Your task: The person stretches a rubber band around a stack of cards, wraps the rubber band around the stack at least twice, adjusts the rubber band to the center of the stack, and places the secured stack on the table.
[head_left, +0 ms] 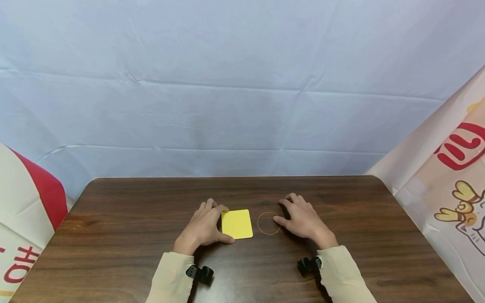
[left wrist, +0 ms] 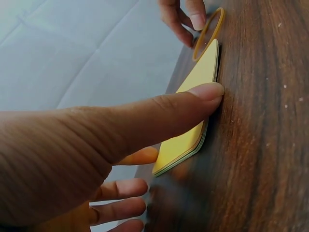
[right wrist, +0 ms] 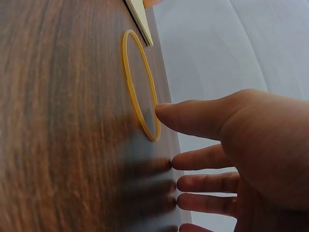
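Observation:
A thin stack of square yellow cards (head_left: 237,224) with rounded corners lies flat on the brown table; its layered edge shows in the left wrist view (left wrist: 186,153). My left hand (head_left: 203,226) holds it from the left, thumb at the near edge and index finger at the far edge. Just right of the cards lies a yellow rubber band (head_left: 259,227), spread in a round loop. My right hand (head_left: 302,219) is beside the loop, its thumb tip right at the band's edge in the right wrist view (right wrist: 126,63). The other right fingers are spread loosely, fingertips down by the wood.
The dark wooden table (head_left: 125,235) has rounded far corners. Behind it hangs a pale blue-white cloth (head_left: 235,105). Printed cloths hang at the left (head_left: 26,202) and right (head_left: 447,189) sides. Each wrist wears a small black camera.

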Action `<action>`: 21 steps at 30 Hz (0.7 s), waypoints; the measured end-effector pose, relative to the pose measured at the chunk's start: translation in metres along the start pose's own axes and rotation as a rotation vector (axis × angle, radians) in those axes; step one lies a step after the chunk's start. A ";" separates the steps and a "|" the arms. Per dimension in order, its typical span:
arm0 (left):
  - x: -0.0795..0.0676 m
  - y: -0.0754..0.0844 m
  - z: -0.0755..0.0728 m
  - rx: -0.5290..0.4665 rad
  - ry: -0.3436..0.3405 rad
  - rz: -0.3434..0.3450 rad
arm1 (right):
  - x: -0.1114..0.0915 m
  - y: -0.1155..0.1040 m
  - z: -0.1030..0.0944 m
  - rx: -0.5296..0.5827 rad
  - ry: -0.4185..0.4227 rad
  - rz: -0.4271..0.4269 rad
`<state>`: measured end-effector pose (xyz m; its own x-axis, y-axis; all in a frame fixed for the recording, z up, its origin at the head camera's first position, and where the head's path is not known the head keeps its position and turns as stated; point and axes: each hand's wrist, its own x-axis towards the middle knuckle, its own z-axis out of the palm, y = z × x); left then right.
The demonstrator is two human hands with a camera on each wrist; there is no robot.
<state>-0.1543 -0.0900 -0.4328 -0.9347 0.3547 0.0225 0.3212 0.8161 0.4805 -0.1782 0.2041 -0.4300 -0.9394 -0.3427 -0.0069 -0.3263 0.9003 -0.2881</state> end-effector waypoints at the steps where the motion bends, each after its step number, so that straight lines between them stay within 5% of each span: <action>1: 0.000 0.000 0.000 -0.002 0.002 -0.003 | 0.000 0.000 0.000 -0.002 0.001 -0.001; 21: 0.003 0.001 0.004 -0.079 -0.006 -0.068 | 0.000 -0.001 -0.001 -0.004 -0.001 -0.016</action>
<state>-0.1566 -0.0859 -0.4359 -0.9529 0.3029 -0.0173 0.2444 0.8000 0.5480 -0.1774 0.2032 -0.4289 -0.9340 -0.3573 -0.0035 -0.3416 0.8957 -0.2847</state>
